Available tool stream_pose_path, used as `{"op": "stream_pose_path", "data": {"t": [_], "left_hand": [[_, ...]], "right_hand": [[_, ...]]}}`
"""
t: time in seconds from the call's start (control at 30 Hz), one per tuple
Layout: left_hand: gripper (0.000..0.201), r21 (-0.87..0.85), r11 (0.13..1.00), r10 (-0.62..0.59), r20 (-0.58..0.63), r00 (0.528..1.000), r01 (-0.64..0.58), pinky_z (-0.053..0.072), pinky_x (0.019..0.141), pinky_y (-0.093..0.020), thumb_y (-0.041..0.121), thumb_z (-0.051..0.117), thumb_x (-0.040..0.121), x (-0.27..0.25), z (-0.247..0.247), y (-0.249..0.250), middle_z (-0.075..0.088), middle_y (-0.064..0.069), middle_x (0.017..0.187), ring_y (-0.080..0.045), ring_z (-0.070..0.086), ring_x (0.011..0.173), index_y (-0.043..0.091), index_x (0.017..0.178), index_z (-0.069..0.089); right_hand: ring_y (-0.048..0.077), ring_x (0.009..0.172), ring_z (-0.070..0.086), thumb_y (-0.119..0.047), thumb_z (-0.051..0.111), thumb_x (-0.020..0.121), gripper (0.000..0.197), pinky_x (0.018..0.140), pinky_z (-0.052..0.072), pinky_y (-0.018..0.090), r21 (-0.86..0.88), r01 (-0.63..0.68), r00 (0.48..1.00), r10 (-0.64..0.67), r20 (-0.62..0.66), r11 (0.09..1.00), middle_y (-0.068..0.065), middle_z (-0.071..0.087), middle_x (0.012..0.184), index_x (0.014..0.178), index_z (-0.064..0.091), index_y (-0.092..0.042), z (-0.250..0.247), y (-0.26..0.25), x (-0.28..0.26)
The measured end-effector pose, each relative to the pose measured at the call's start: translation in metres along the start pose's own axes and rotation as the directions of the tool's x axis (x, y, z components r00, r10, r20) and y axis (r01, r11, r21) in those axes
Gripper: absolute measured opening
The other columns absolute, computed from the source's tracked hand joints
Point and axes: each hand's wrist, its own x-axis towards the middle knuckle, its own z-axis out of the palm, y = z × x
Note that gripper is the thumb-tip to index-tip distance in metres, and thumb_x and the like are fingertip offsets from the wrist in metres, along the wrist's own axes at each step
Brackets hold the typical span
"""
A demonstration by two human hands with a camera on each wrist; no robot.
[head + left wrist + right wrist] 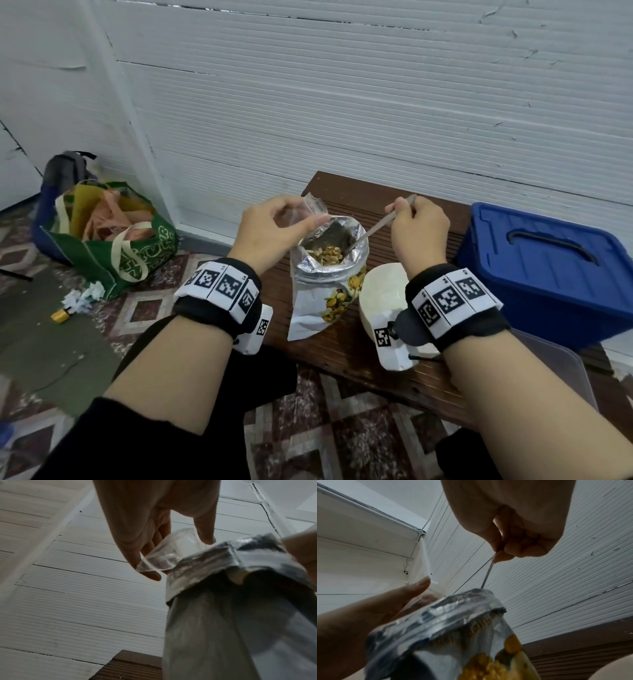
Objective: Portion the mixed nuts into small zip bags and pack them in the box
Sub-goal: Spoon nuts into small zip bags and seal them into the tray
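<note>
A foil bag of mixed nuts (pixel 329 274) stands open on the brown bench (pixel 346 349), nuts (pixel 329 255) showing inside. My left hand (pixel 274 229) pinches a small clear zip bag (pixel 313 210) just beside the foil bag's rim; in the left wrist view the zip bag (pixel 164 555) sits between thumb and fingers against the foil bag (pixel 223 601). My right hand (pixel 416 229) grips a metal spoon (pixel 380 226) by the handle, its bowl down inside the foil bag. In the right wrist view the spoon (pixel 488 573) enters the foil bag (pixel 453 626).
A white bowl (pixel 383 294) sits on the bench by my right wrist. A blue lidded box (pixel 548 270) stands at the right, with a clear lid (pixel 561 370) lying in front of it. A green tote bag (pixel 113 243) and litter lie on the floor at left.
</note>
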Motion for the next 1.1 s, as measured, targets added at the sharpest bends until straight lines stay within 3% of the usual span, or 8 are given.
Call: {"op": "stream_pose_path", "data": {"t": [0.2, 0.3, 0.53, 0.7, 0.8, 0.9, 0.97, 1.1], "left_hand": [[0.045, 0.025, 0.999, -0.025, 0.023, 0.999, 0.025, 0.054, 0.087, -0.033, 0.052, 0.077, 0.065, 0.003, -0.01, -0.005, 0.07, 0.006, 0.094, -0.011, 0.063, 0.092, 0.02, 0.097, 0.072], [0.041, 0.035, 0.998, -0.045, 0.05, 0.998, 0.043, 0.052, 0.088, -0.027, 0.051, 0.079, 0.065, 0.004, -0.011, -0.008, 0.068, 0.011, 0.099, -0.006, 0.062, 0.096, 0.031, 0.098, 0.066], [0.041, 0.068, 0.997, -0.052, 0.124, 0.991, 0.044, 0.047, 0.074, -0.017, 0.055, 0.078, 0.061, 0.005, -0.01, -0.01, 0.068, 0.013, 0.094, -0.001, 0.06, 0.089, 0.036, 0.096, 0.067], [0.047, 0.081, 0.996, -0.039, 0.126, 0.991, 0.029, 0.045, 0.075, -0.015, 0.055, 0.079, 0.06, 0.005, -0.009, -0.009, 0.069, 0.015, 0.094, 0.005, 0.06, 0.087, 0.034, 0.101, 0.069], [0.045, 0.087, 0.996, -0.027, 0.132, 0.991, 0.015, 0.049, 0.079, -0.017, 0.054, 0.079, 0.06, 0.005, -0.008, -0.008, 0.069, 0.016, 0.092, 0.007, 0.061, 0.087, 0.034, 0.099, 0.069], [0.048, 0.097, 0.995, -0.011, 0.149, 0.989, -0.003, 0.046, 0.073, -0.008, 0.053, 0.079, 0.06, 0.005, -0.004, -0.006, 0.067, 0.018, 0.091, 0.015, 0.058, 0.083, 0.031, 0.101, 0.069], [0.043, 0.109, 0.994, 0.01, 0.162, 0.987, -0.028, 0.042, 0.067, 0.0, 0.047, 0.081, 0.064, 0.006, 0.0, -0.004, 0.065, 0.021, 0.089, 0.021, 0.055, 0.081, 0.029, 0.101, 0.068], [0.045, 0.121, 0.99, 0.049, 0.163, 0.985, -0.069, 0.042, 0.065, 0.0, 0.049, 0.08, 0.063, 0.007, 0.006, -0.004, 0.065, 0.022, 0.088, 0.021, 0.055, 0.08, 0.027, 0.101, 0.07]], "right_hand": [[0.015, 0.081, 0.056, -0.02, 0.042, 0.099, 0.028, 0.067, 0.038, 0.023, 0.029, -0.032, 0.998, 0.033, -0.056, 0.999, 0.006, 0.065, 0.092, 0.088, 0.066, -0.014, -0.007, -0.008, 0.011], [0.015, 0.08, 0.058, -0.019, 0.042, 0.098, 0.027, 0.067, 0.038, 0.021, 0.048, -0.047, 0.996, 0.051, -0.075, 0.998, 0.007, 0.066, 0.092, 0.087, 0.067, -0.014, -0.012, -0.013, 0.016], [0.015, 0.078, 0.055, -0.016, 0.041, 0.099, 0.03, 0.07, 0.039, 0.022, 0.069, -0.052, 0.992, 0.06, -0.114, 0.996, 0.005, 0.063, 0.086, 0.085, 0.067, -0.012, -0.021, -0.021, 0.029], [0.006, 0.065, 0.051, -0.016, 0.041, 0.099, 0.03, 0.058, 0.04, 0.017, 0.052, -0.048, 0.991, 0.054, -0.125, 0.997, 0.002, 0.062, 0.086, 0.087, 0.068, -0.012, -0.023, -0.026, 0.037], [0.016, 0.077, 0.058, -0.015, 0.041, 0.098, 0.03, 0.071, 0.048, 0.026, 0.096, -0.05, 0.99, 0.062, -0.13, 0.994, 0.007, 0.066, 0.09, 0.082, 0.066, -0.014, -0.023, -0.029, 0.039], [0.01, 0.07, 0.054, -0.016, 0.041, 0.099, 0.03, 0.06, 0.041, 0.02, 0.084, -0.046, 0.993, 0.055, -0.101, 0.995, 0.004, 0.064, 0.088, 0.086, 0.068, -0.012, -0.019, -0.03, 0.037], [0.01, 0.071, 0.053, -0.016, 0.041, 0.099, 0.03, 0.059, 0.039, 0.022, 0.084, -0.035, 0.997, 0.041, -0.072, 0.996, 0.004, 0.064, 0.089, 0.089, 0.069, -0.01, -0.014, -0.031, 0.035], [0.012, 0.076, 0.056, -0.017, 0.042, 0.099, 0.029, 0.06, 0.04, 0.02, 0.11, -0.015, 1.0, 0.016, -0.016, 0.994, 0.003, 0.065, 0.089, 0.086, 0.067, -0.014, -0.005, -0.033, 0.029]]}}
